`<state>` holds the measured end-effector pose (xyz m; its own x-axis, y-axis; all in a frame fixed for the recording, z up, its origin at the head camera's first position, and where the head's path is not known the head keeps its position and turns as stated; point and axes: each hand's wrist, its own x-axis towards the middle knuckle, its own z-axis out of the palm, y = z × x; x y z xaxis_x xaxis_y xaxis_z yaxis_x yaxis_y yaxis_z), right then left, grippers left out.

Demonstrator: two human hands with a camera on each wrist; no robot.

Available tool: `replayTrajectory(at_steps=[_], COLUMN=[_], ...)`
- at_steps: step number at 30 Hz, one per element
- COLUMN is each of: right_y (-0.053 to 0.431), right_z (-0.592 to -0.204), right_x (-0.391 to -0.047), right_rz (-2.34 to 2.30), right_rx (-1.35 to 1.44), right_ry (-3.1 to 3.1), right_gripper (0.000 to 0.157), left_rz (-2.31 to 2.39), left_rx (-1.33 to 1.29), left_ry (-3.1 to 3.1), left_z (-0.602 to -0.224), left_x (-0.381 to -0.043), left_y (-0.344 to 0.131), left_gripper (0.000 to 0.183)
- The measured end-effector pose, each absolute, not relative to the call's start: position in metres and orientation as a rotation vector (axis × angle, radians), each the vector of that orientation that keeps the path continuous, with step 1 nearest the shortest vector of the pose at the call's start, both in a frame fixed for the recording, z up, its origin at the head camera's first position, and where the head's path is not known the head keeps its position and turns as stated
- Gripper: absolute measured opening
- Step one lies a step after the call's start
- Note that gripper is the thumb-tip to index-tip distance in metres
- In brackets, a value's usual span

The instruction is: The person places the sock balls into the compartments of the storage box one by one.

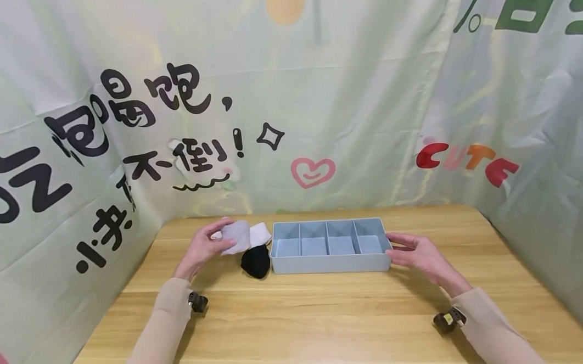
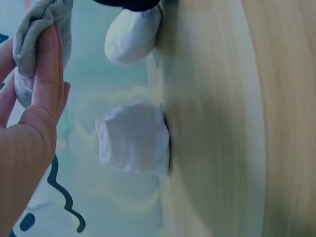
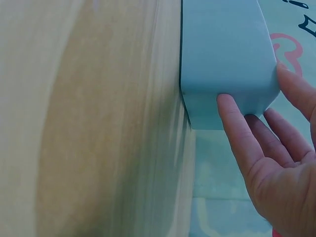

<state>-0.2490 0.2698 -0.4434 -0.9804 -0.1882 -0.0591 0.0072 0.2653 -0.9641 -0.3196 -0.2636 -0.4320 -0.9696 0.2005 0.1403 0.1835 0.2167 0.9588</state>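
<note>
My left hand [image 1: 205, 247] pinches a rolled grey sock [image 1: 236, 237], holding it above the table with the thumb on one side and fingers on the other. Just behind that sock lies a white rolled sock [image 2: 133, 138], mostly hidden in the head view. A second white sock [image 1: 259, 234] sits between the grey one and a light blue box [image 1: 330, 264]. Against the box's left end lies a black rolled sock [image 1: 255, 262]. With fairly straight fingers, my right hand [image 1: 421, 256] touches the box's right end, thumb near its front top corner.
Dividers part the box into several compartments, with bare floors [image 1: 314, 247] showing. It stands near the back of a wooden table [image 1: 299, 324]. A printed cloth [image 1: 357, 118] hangs behind and at both sides. Each sleeve carries a small black camera [image 1: 198, 302].
</note>
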Motion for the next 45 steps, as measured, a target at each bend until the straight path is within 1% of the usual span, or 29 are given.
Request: replayTrajectory(at_steps=[6, 17, 27, 38, 45], right_y=[0.270, 0.269, 0.269, 0.271, 0.269], right_z=[-0.444, -0.441, -0.443, -0.440, -0.443], right_x=[-0.249, -0.250, -0.250, -0.248, -0.248], right_rz=[-1.806, -1.793, -1.810, -1.757, -1.777], right_rx=[-0.158, -0.157, -0.159, -0.143, -0.138], right_ry=[2.360, 2.370, 2.355, 2.409, 2.392], right_gripper=[0.073, 0.073, 0.073, 0.073, 0.074], left_rz=[1.955, 1.883, 1.812, 1.803, 1.701], left_rx=[0.392, 0.346, 0.400, 0.521, 0.519], left_ry=[2.391, 2.513, 2.531, 2.457, 2.483], left_z=[-0.429, -0.421, -0.423, -0.424, -0.428], left_x=[-0.319, -0.320, -0.321, -0.324, -0.324], left_y=[-0.249, -0.222, -0.196, -0.171, -0.163], left_gripper=[0.063, 0.061, 0.057, 0.057, 0.056])
